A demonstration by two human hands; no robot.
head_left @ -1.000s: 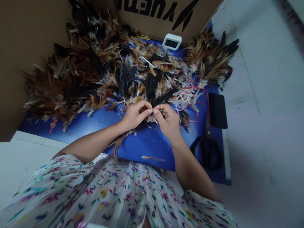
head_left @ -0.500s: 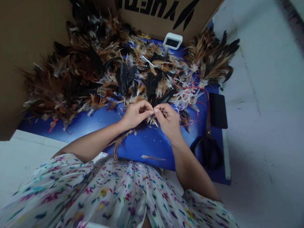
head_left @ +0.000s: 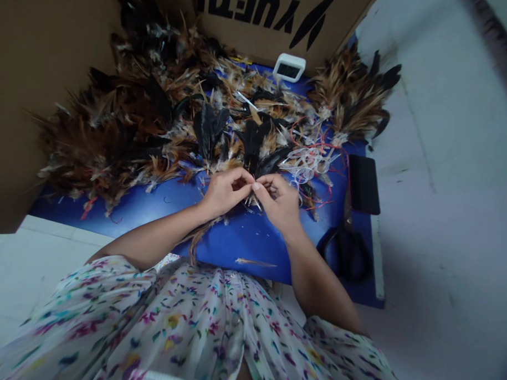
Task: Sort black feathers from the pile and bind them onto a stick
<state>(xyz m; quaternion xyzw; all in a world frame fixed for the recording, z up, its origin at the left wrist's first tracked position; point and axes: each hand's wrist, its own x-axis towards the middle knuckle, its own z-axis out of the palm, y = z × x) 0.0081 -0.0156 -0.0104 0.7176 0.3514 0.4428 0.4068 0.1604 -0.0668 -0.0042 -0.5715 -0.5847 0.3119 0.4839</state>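
Note:
My left hand [head_left: 227, 192] and my right hand [head_left: 279, 203] meet fingertip to fingertip over the near part of the blue table [head_left: 230, 242]. Both are closed in a pinch on a small bunch of feathers [head_left: 252, 145]. Its black and brown plumes point away from me, and pale quills poke out below my fingertips. My fingers hide the spot where the quills are gripped. Close to my right hand lies a tangle of clear elastic bands [head_left: 307, 164] with red string [head_left: 320, 142] around it. A black feather tuft [head_left: 209, 130] sits just beyond my left hand.
Brown and black feathers [head_left: 110, 118] heap up at left and back; another feather bundle [head_left: 352, 99] lies back right. Cardboard [head_left: 259, 32] stands behind a small white digital clock [head_left: 289, 67]. A black phone [head_left: 364, 184] and black-handled scissors [head_left: 346, 251] lie by the right edge.
My right thumb and fingertips have shifted slightly left against my left fingertips. The bunch of feathers stays in nearly the same place.

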